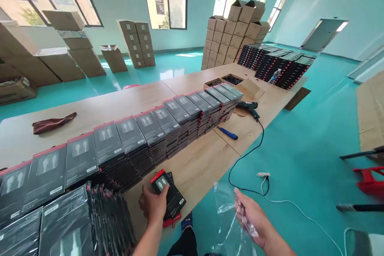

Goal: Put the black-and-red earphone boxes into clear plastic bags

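My left hand point(153, 205) grips a flat black box point(169, 195) with a red end and a picture of two pale plugs, near the front edge of the table. Under it lies at least one more similar box, with a red end point(172, 221) showing below. My right hand point(252, 217), fingers closed, holds a crumpled clear plastic bag point(225, 202) off the table's edge. Just left of my left hand stands a row of the same boxes wrapped in clear film point(67, 224). Behind them, long stacks of grey-black boxes point(132, 130) run across the table.
On the wooden table point(192, 172) lie a blue-handled tool point(228, 133) and a dark corded gun-shaped tool point(248, 106). Its cable hangs over the edge towards a white power strip point(263, 175). Open cartons point(231, 80), black box stacks point(274, 66) and a brown cloth point(54, 124) stand farther off.
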Demonstrator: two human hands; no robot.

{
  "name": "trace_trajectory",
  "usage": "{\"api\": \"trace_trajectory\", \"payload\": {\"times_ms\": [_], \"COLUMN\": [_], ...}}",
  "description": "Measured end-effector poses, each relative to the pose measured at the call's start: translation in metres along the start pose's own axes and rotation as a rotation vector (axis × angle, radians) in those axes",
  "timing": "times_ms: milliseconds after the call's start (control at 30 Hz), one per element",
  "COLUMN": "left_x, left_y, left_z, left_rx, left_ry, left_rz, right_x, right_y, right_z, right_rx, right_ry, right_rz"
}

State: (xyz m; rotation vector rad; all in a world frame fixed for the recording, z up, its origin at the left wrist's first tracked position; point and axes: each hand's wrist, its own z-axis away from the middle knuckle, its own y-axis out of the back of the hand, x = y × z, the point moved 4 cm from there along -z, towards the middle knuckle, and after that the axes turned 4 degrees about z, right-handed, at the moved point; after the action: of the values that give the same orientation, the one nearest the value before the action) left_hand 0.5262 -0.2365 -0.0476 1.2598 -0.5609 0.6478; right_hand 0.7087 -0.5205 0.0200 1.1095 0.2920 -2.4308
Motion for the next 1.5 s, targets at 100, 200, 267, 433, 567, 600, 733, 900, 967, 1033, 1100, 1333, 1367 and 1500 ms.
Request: {"api": "trace_trajectory", "payload": {"times_ms": [100, 200, 267, 433, 567, 600, 733, 900, 967, 1033, 1100, 1333, 1367, 1500], "left_x": [-0.004, -0.011, -0.013, 0.011, 0.035, 0.039, 0.042, 0.050, 0.056, 0.061, 0.065, 0.091, 0.094, 0.111], "left_y": [-0.003, -0.009, -0.007, 0.020, 0.048, 0.053, 0.065, 0.055, 0.042, 0.025, 0.006, -0.041, -0.044, -0.058], "left_z": [-0.030, -0.038, -0.031, 0.030, 0.092, 0.102, 0.115, 0.095, 0.087, 0.079, 0.072, 0.051, 0.050, 0.053], "left_rx": [-0.049, -0.089, -0.035, -0.015, -0.032, -0.060, -0.209, -0.445, -0.545, -0.642, -0.747, -0.850, -0.814, -0.682], "left_ry": [0.195, 0.255, 0.280, 0.399, 0.531, 0.506, 0.322, 0.231, 0.270, 0.384, 0.471, 0.252, 0.225, 0.121], "left_rz": [-0.072, 0.102, 0.364, 0.900, 0.822, 0.779, 0.491, 0.116, 0.142, 0.235, 0.323, 0.411, 0.389, 0.310], "right_x": [-0.040, -0.073, -0.096, -0.121, -0.088, -0.079, -0.047, -0.045, -0.052, -0.058, -0.062, -0.080, -0.086, -0.105], "right_y": [-0.022, -0.031, -0.028, -0.043, -0.098, -0.112, -0.153, -0.149, -0.138, -0.128, -0.122, -0.096, -0.091, -0.080], "right_z": [-0.068, -0.135, -0.170, -0.198, -0.175, -0.171, -0.175, -0.175, -0.160, -0.141, -0.125, -0.124, -0.126, -0.122], "right_rx": [-0.036, -0.039, -0.010, -0.184, -0.599, -0.647, -0.744, -0.889, -0.942, -0.998, -1.054, -0.928, -0.872, -0.683], "right_ry": [0.111, 0.233, 0.349, 0.669, 0.777, 0.781, 0.787, 0.962, 1.061, 1.148, 1.209, 1.105, 1.058, 0.874], "right_rz": [0.202, 0.427, 0.587, 0.932, 1.111, 1.147, 1.314, 1.374, 1.364, 1.360, 1.358, 1.350, 1.341, 1.238]}}
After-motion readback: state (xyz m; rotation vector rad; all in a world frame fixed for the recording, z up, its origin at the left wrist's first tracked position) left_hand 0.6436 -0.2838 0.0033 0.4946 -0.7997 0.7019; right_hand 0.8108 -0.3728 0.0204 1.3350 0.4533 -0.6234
